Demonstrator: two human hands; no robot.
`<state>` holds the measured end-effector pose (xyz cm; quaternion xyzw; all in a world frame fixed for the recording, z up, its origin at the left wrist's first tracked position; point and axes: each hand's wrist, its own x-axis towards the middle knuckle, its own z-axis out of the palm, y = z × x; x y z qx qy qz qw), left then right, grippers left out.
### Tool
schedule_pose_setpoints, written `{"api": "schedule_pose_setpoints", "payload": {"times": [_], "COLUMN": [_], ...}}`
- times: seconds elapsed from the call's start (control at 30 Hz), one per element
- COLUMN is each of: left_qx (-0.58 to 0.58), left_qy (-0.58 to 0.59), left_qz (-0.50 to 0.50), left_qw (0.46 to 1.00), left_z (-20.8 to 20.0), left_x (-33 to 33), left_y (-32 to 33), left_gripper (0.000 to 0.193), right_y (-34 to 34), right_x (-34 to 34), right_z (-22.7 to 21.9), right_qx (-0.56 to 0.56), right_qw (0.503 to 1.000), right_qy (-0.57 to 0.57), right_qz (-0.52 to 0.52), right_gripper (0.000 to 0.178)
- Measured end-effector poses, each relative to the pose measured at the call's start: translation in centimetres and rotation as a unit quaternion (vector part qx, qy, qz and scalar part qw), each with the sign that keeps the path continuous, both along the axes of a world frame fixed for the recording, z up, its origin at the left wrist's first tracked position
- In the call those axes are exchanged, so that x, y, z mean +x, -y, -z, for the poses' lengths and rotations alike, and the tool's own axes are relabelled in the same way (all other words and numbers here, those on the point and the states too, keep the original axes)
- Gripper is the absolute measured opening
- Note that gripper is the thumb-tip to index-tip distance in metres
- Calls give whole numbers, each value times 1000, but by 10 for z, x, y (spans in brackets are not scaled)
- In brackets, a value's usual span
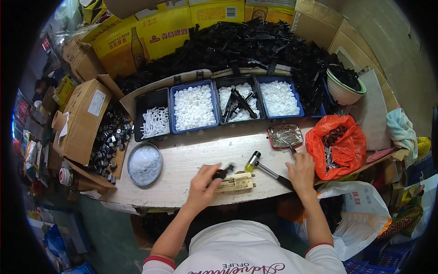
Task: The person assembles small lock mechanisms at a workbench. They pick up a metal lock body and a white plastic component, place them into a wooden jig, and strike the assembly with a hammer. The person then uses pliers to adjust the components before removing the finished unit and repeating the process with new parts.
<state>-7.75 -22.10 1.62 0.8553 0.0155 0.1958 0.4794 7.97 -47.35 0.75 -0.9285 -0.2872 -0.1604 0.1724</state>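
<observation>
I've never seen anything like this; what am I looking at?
There's no machine: these are two bare human hands, seen from above by a fisheye camera worn on the head, which bends straight edges. The left hand holds a small black part near a cream block on the table. The right hand is by a hammer and a red tray of metal pins; whether it grips anything is unclear. Around them are a round dish, four plastic bins of white pieces, a red bag and, behind the bins, a heap of black parts.
</observation>
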Motion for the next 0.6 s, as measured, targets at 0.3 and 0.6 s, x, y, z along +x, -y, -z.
{"api": "schedule_pose_setpoints", "payload": {"times": [0.3,0.6], "left_qx": [-603,-505], "left_qy": [-84,-98], "left_qz": [-24,-48], "left_qw": [793,856], "left_z": [-13,-2], "left_x": [-13,-36], "left_y": [4,16], "left_gripper": [35,27], "right_y": [22,-51], "right_x": [13,-62], "right_z": [19,-25], "right_qx": [-9,274], "right_qw": [1000,872], "right_qy": [11,-337], "right_qz": [15,-225], "right_gripper": [14,14]}}
